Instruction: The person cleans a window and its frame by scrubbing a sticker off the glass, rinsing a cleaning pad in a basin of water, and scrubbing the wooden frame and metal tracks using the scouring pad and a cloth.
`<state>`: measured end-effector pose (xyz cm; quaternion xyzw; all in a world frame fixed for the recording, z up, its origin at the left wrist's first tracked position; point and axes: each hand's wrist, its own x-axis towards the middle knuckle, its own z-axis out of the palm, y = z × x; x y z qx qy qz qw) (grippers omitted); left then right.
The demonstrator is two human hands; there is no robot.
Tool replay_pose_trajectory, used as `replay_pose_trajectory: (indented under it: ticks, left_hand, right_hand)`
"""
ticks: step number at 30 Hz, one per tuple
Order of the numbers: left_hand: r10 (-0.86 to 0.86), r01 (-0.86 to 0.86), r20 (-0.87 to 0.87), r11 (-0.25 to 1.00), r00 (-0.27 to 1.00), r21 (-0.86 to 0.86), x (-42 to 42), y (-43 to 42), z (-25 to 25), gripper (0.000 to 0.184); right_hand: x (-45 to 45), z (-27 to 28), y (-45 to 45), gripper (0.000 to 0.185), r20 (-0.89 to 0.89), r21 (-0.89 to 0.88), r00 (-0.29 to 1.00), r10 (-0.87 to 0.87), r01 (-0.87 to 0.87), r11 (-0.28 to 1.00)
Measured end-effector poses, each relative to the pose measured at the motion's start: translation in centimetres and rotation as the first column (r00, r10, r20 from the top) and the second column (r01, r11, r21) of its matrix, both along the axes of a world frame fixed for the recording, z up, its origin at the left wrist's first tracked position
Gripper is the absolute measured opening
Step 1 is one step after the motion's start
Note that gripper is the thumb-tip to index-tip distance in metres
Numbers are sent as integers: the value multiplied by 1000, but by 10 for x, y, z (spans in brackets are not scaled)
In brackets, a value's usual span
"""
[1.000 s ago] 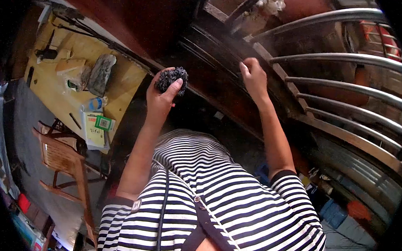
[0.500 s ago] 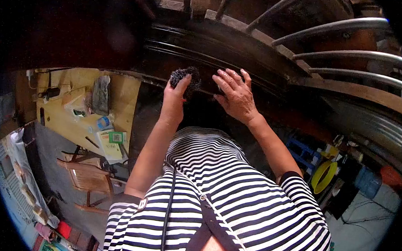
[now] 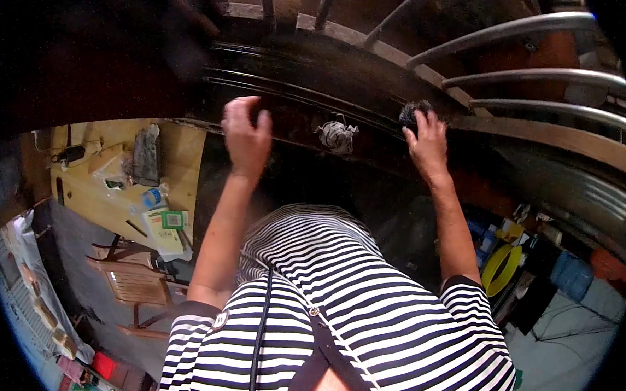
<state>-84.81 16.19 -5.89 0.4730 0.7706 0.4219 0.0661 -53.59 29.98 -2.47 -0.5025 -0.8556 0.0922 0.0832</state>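
Observation:
A dark, wiry scouring pad (image 3: 416, 114) is in my right hand (image 3: 428, 141), at the right end of a dark wooden ledge (image 3: 282, 116). My fingers lie over the pad. Off to the left, my left hand (image 3: 247, 135) is raised near the ledge's front edge, slightly blurred, with its thumb apart from its curled fingers and nothing in it. Between the hands, a crumpled greyish cloth or wad (image 3: 337, 136) lies on the ledge.
Metal bars (image 3: 539, 74) rise from a wooden rail beyond the ledge. At the left are a yellow table (image 3: 177, 160) with papers and a dark slab, and a wooden chair (image 3: 137, 287). A yellow ring (image 3: 501, 270) and blue container (image 3: 572, 274) are at the lower right.
The scouring pad has passed from my left hand to my right, which has moved right with it. My left hand has moved left, empty. The crumpled wad now shows between them.

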Motion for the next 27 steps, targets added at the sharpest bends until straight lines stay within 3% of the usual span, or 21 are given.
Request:
replay_pose_trajectory:
  ticks: [1, 2, 3, 5, 6, 7, 12, 15, 18, 19, 22, 23, 26, 27]
  left_hand:
    - [82, -80, -61, 996, 995, 29, -16, 0, -6, 26]
    - [166, -160, -117, 986, 979, 57, -28, 2, -10, 25]
    - [216, -209, -142, 976, 966, 62, -32, 4, -16, 24]
    - [216, -216, -228, 976, 949, 25, -39, 10, -33, 24]
    - [217, -224, -270, 975, 938, 6, -39, 11, -42, 24]
    - [222, -261, -423, 965, 879, -35, -36, 13, -45, 25]
    - [214, -270, -481, 961, 850, -51, -31, 12, -50, 26]
    - [197, -268, -485, 960, 852, -80, -34, 12, -51, 27]
    - [188, -256, -503, 964, 844, -70, -35, 13, -52, 27]
    - [188, -255, -511, 965, 839, -64, -35, 13, -52, 27]
    - [187, -263, -515, 961, 836, -78, -34, 14, -50, 28]
    - [191, -267, -511, 961, 838, -78, -33, 14, -49, 28]
    - [178, -256, -503, 962, 846, -92, -32, 12, -47, 29]
    - [179, -259, -506, 961, 844, -93, -32, 13, -48, 29]
  right_hand:
    - [6, -10, 2, 44, -43, -94, 999, 6, -10, 996]
    - [6, -16, 1, 40, 3, 65, 992, 124, -124, 990]
    - [6, -25, 1, 38, -4, 114, 990, 140, -139, 984]
    - [-3, -36, 8, 32, -17, 225, 987, 162, -154, 962]
    - [-6, -39, 12, 29, -86, 200, 984, 158, -139, 970]
    - [-13, -39, 15, 26, -153, 169, 977, 152, -125, 978]
    - [-67, -46, 18, 14, -269, 115, 959, 93, -64, 991]
    - [-77, -86, 31, 19, -160, 227, 963, 218, -179, 957]
    - [-80, -35, 23, 30, -49, 235, 951, 306, -286, 929]
    - [-76, -11, 23, 40, -33, 69, 962, 269, -267, 961]
    - [-35, 0, 16, 43, 101, 105, 985, 139, -150, 983]
    - [-20, -9, 14, 43, 64, 36, 992, 109, -111, 993]
    - [15, -36, 18, 43, 94, -26, 982, 164, -162, 986]
    - [16, -37, 23, 40, 8, -8, 972, 235, -235, 972]
